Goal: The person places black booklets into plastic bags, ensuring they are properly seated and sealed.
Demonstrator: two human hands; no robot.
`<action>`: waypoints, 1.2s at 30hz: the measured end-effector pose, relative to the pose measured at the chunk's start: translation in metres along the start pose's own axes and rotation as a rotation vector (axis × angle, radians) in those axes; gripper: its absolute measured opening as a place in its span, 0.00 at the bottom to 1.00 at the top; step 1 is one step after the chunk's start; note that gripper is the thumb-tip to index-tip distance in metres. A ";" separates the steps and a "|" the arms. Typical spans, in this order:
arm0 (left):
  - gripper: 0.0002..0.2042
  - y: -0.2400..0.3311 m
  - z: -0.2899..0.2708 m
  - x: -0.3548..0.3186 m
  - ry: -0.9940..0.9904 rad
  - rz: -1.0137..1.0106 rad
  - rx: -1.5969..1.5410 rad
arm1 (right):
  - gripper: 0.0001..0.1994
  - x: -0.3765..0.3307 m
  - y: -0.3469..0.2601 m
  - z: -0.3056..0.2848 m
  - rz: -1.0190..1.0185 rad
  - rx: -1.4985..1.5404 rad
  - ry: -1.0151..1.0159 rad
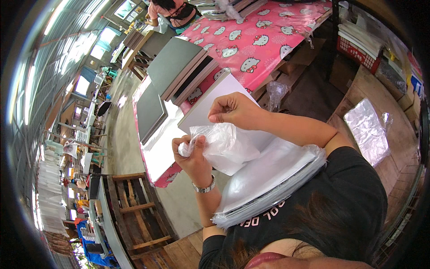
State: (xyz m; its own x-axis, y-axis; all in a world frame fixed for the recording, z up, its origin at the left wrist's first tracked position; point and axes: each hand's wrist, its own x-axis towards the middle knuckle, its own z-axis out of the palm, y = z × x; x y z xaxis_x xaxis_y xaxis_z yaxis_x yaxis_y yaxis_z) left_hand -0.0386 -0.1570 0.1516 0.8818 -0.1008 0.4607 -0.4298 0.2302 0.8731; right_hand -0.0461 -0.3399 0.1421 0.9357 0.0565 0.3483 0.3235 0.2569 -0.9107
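Note:
My left hand [193,157], with a metal watch at its wrist, is closed around a crumpled, translucent plastic sheet or bag [230,150]. The loose part of the plastic spreads out to the right of it. Just above that plastic, my right hand [235,110] is closed in a pinch; whatever its fingertips hold, if anything, is too small to make out. Against my body rests a stack of clear plastic-covered sheets [273,177], partly beneath the loose plastic. A white panel [224,92] leans at the table edge behind my hands.
Dark grey boards [174,62] are stacked on a table with a pink patterned cover [273,36]. Folded plastic [367,132] lies on wooden boards at right, below a red basket [358,49]. A wooden pallet [134,206] stands lower left. Another person [172,11] is at the far end.

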 end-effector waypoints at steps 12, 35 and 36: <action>0.15 -0.014 0.019 -0.004 -0.031 0.010 0.009 | 0.06 -0.001 0.003 0.001 -0.409 -0.410 0.171; 0.14 -0.016 -0.108 -0.053 -0.813 -0.797 0.161 | 0.06 -0.021 -0.009 -0.064 0.077 0.222 -0.306; 0.12 -0.014 -0.094 -0.051 -0.919 -0.684 0.336 | 0.06 -0.017 -0.011 -0.061 0.137 0.373 -0.198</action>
State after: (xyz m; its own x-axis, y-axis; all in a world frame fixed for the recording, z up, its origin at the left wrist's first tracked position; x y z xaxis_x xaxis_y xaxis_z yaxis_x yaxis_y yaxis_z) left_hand -0.0593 -0.0641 0.1003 0.5376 -0.7904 -0.2938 -0.0751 -0.3919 0.9169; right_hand -0.0565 -0.4028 0.1322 0.9096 0.2890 0.2986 0.0908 0.5629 -0.8215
